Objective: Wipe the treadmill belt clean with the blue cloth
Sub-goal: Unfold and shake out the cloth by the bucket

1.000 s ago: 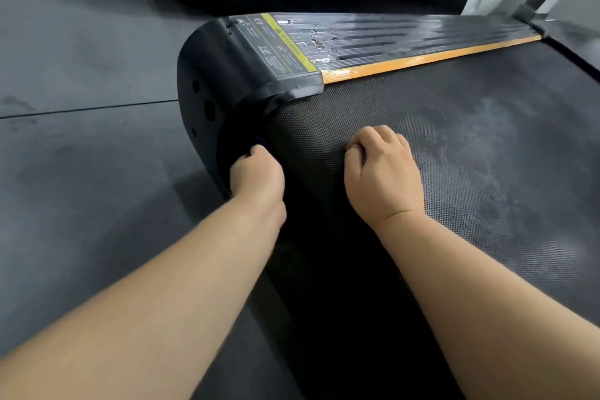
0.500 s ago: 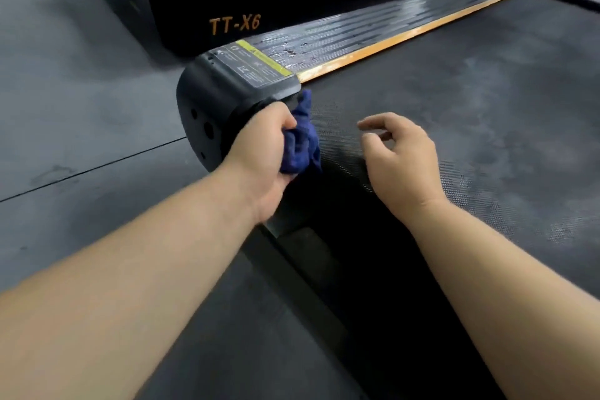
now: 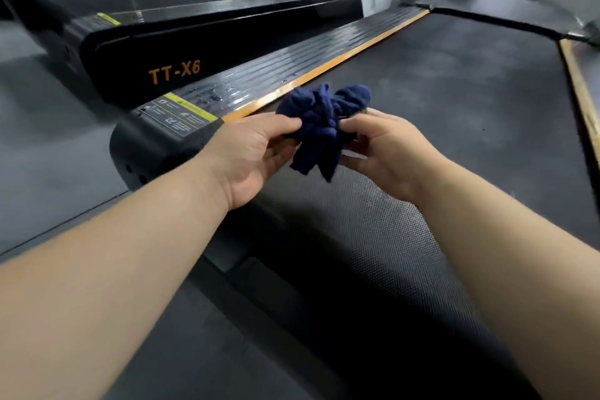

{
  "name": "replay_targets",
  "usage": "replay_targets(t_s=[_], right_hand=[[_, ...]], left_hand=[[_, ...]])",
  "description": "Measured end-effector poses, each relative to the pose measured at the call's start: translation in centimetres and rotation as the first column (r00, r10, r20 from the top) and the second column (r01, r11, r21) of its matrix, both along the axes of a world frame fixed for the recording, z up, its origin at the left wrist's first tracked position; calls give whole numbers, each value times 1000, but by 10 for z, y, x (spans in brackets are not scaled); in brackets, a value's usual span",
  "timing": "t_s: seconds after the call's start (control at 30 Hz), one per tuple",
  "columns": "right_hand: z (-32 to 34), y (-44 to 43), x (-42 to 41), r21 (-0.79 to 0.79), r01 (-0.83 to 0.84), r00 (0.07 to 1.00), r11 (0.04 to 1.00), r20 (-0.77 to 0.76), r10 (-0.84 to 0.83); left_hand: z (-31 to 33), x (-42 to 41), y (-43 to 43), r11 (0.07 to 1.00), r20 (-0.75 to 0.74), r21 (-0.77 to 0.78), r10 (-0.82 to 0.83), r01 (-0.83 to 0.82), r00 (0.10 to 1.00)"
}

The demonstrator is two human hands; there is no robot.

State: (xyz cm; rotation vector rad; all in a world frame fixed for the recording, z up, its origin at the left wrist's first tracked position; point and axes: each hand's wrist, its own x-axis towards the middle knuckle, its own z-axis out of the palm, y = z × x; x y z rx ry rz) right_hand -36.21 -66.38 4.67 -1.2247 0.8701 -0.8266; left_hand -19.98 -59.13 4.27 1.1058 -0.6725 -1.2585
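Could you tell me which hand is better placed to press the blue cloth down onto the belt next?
Probably the right hand: it pinches the blue cloth directly above the belt, while the left hand holds it nearer the side rail.

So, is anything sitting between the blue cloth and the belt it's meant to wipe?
Nothing visible. The left hand and right hand pinch the bunched blue cloth over the near end of the treadmill belt; the belt ahead shows only dusty smears.
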Motion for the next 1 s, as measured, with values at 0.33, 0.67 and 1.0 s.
replay_targets(t_s=[0.33,0.67,1.0], right_hand=[[-1,-7,-19,144,-129,991,981,40,124],[4,-3,-24,-130,-313,896,941,-370,247],[13,-3,-13,-155,-302,897,941,-379,225]], left_hand=[[-1,-31,-10,1000,176,16,-21,19,984],[-6,-13,-6,997,392,-51,-35,60,919],[-5,16,4,975,505,-119,-106,190,856]])
